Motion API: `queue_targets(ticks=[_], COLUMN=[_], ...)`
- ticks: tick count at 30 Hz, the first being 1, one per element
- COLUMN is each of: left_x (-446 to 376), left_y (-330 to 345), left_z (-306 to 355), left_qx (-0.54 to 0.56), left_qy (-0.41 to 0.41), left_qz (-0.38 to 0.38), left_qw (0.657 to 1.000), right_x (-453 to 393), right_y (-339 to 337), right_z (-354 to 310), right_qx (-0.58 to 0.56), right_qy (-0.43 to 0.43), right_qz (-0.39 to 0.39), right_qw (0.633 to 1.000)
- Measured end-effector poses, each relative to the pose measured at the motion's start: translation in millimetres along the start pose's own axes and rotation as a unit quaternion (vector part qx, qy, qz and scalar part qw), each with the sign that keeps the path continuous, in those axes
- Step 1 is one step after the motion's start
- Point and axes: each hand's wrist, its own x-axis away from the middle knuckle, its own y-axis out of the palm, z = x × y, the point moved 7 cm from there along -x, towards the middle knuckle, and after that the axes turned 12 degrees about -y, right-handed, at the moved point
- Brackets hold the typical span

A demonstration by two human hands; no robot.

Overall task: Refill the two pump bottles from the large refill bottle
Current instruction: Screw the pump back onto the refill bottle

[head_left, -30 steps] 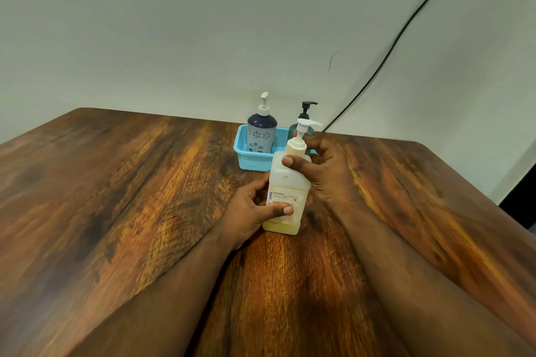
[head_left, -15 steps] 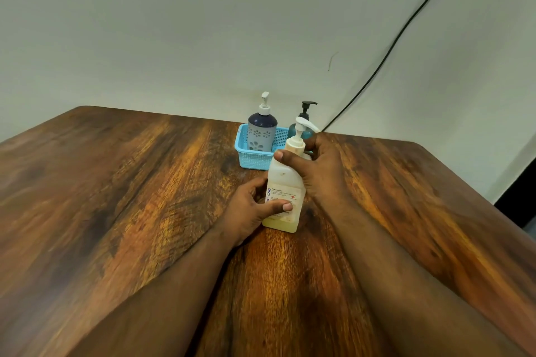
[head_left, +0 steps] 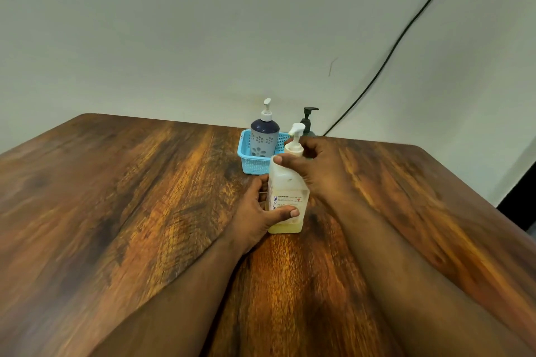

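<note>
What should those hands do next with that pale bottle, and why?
Probably twist the pump collar loose: the right hand grips the refill bottle at its neck, the left hand holds its body on the table, and the pump is on.

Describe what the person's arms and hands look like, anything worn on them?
Both forearms are bare as far as the frame shows; no sleeves, gloves, watch or bands. The left hand and right hand show no rings that I can see; the thumbnails are short and unpainted.

refill bottle [head_left: 287,188] on table [head_left: 116,197] | basket [head_left: 246,158] behind it | two pump bottles [head_left: 264,136] in basket
</note>
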Motion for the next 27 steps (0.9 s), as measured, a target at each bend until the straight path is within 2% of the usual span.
queue_targets(ticks=[2,6,7,11,14,17,19,22,23,25,27], left_x=[0,-2,-2,-2,-2,-2,-3,-9,-11,-13,-13], left_y=[-1,-1,-1,-2,-3,-1,-2,-5,-6,-6,-6], left_z=[-1,0,0,0,0,2,0,-4,-5,-7,-7], left_qx=[0.0,-0.01,-0.018,-0.012,-0.004,0.001,0.005,0.01,0.012,0.022,0.034], left_qy=[0.003,0.013,0.014,0.011,0.004,0.002,-0.005,-0.023,-0.029,-0.036,-0.038], left_qz=[0.0,-0.007,-0.007,-0.008,-0.016,-0.035,-0.042,-0.048,-0.053,-0.065,-0.065], left_qw=[1.0,1.0,1.0,1.0,1.0,0.999,0.999,0.999,0.998,0.997,0.997], right_x=[-2,-6,-7,-9,-14,-19,-21,-21,-20,-23,-22], right_y=[2,-13,-16,-11,-5,3,8,11,11,11,13], right_z=[3,10,11,2,-14,-17,-10,4,3,2,0], right_qx=[-0.015,-0.222,-0.209,-0.038,0.078,0.148,0.122,-0.063,-0.094,-0.084,-0.059], right_qy=[0.025,0.084,0.075,0.014,-0.047,-0.082,-0.048,0.067,0.079,0.053,0.023], right_qz=[-0.034,-0.086,-0.085,-0.106,-0.101,-0.084,-0.126,-0.249,-0.276,-0.278,-0.233], right_qw=[0.999,0.968,0.971,0.994,0.991,0.982,0.983,0.964,0.953,0.956,0.97])
